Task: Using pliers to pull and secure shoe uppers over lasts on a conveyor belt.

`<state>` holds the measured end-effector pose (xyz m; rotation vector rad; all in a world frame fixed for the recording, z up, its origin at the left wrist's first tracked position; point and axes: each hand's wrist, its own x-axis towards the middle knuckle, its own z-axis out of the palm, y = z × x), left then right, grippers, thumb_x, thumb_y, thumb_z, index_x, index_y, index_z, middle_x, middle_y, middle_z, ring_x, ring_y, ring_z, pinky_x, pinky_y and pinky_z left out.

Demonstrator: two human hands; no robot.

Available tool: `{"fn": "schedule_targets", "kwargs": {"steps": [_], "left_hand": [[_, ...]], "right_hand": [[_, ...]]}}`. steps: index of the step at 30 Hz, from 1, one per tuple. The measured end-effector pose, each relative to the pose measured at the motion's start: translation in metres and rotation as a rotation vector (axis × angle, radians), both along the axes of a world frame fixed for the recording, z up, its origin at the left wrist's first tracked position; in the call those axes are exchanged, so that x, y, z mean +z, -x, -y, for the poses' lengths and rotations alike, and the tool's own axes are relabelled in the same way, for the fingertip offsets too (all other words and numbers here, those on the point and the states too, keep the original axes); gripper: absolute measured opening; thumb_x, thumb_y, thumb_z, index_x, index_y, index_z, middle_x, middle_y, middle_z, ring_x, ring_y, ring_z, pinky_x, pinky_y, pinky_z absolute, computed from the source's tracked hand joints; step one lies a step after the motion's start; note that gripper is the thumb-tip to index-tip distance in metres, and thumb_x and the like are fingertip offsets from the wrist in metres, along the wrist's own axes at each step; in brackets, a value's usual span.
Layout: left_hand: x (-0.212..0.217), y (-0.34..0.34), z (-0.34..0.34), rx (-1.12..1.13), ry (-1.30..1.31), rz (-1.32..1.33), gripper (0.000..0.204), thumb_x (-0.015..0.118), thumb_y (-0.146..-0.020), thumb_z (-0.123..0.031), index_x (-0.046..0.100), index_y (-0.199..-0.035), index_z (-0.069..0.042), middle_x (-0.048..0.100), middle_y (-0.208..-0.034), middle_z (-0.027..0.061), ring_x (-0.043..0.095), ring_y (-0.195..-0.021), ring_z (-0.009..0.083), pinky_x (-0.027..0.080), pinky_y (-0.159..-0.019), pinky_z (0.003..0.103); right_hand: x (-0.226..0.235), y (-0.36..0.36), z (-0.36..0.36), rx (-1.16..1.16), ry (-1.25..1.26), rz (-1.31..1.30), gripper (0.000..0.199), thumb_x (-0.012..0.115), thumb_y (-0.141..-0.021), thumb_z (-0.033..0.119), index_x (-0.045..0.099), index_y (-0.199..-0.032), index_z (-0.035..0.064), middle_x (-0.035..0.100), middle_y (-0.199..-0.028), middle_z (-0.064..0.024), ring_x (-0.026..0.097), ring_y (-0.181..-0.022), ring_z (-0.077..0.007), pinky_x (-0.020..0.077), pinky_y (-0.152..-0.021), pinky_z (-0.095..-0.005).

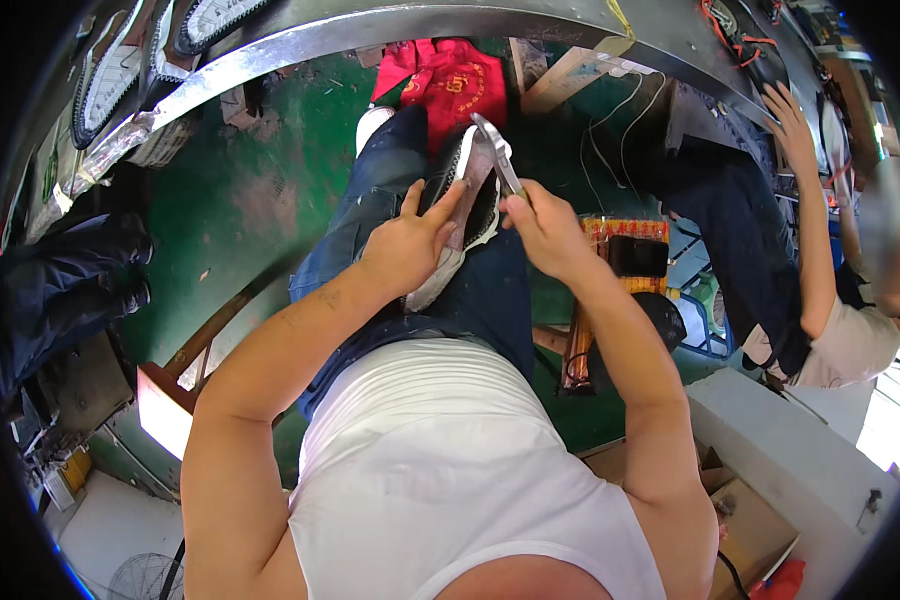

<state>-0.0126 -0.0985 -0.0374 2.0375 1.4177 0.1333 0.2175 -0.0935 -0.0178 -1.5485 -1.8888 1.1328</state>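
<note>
Across my lap lies a shoe, sole side up, with a dark knitted upper, a white edge and a pale bottom. My left hand grips it from the left, with one finger along its pale bottom and another at its side. My right hand is closed round the handle of a metal tool that looks like lasting pliers. The tool's curved head lies over the far end of the shoe, by its right edge. Whether its jaws touch the material cannot be made out.
A metal-edged bench curves across the far side, with several shoes at its left. A red cloth lies beyond my knees. On my right, a black phone rests on a patterned surface. A co-worker's hand reaches to the bench.
</note>
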Motion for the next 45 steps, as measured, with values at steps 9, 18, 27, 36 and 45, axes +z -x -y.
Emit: {"fn": "schedule_targets", "kwargs": {"steps": [9, 18, 27, 36, 45], "left_hand": [[-0.015, 0.016, 0.015, 0.007, 0.037, 0.082, 0.066, 0.053, -0.098, -0.034, 0.024, -0.155, -0.022, 0.039, -0.147, 0.0306, 0.063, -0.104, 0.0489, 0.052, -0.091, 0.048], [-0.026, 0.029, 0.040, 0.157, 0.014, 0.387, 0.094, 0.075, -0.081, -0.023, 0.019, -0.154, -0.002, 0.064, -0.115, 0.0307, 0.063, -0.109, 0.0435, 0.049, -0.096, 0.041], [0.082, 0.040, -0.016, -0.082, -0.136, 0.212, 0.070, 0.073, -0.074, -0.004, 0.046, -0.139, -0.011, 0.061, -0.127, 0.0156, 0.066, -0.105, 0.0367, 0.052, -0.089, 0.040], [0.115, 0.039, -0.090, 0.013, 0.006, 0.979, 0.081, 0.084, -0.075, -0.017, 0.040, -0.140, 0.004, 0.065, -0.107, 0.0156, 0.067, -0.096, 0.0255, 0.054, -0.091, 0.039], [-0.026, 0.021, -0.034, 0.070, 0.350, 0.403, 0.070, 0.070, -0.086, -0.012, 0.038, -0.147, 0.000, 0.054, -0.139, 0.0168, 0.052, -0.127, 0.0221, 0.040, -0.106, 0.033]], "right_hand": [[-0.007, 0.002, -0.009, 0.102, 0.063, 0.298, 0.035, 0.049, -0.101, 0.033, 0.054, -0.095, -0.0014, 0.064, -0.085, -0.0271, 0.062, -0.083, -0.0466, 0.0481, -0.073, -0.0529], [-0.018, 0.008, 0.046, 0.067, 0.197, 0.156, 0.038, 0.047, -0.101, 0.034, 0.057, -0.093, -0.0014, 0.065, -0.083, -0.0242, 0.063, -0.081, -0.0439, 0.0494, -0.073, -0.0474], [-0.057, -0.006, 0.072, -0.525, 0.202, -0.548, 0.038, 0.045, -0.104, 0.034, 0.059, -0.106, -0.0010, 0.066, -0.087, -0.0081, 0.065, -0.073, -0.0132, 0.0518, -0.065, -0.0282], [-0.030, -0.013, 0.072, -0.497, 0.277, -0.465, 0.039, 0.050, -0.099, 0.037, 0.058, -0.088, 0.0011, 0.065, -0.073, -0.0094, 0.066, -0.067, -0.0184, 0.0520, -0.063, -0.0335], [-0.035, -0.014, 0.072, -0.267, 0.189, -0.182, 0.034, 0.066, -0.086, 0.031, 0.058, -0.098, 0.0011, 0.065, -0.089, -0.0235, 0.065, -0.087, -0.0404, 0.0498, -0.075, -0.0452]]}}
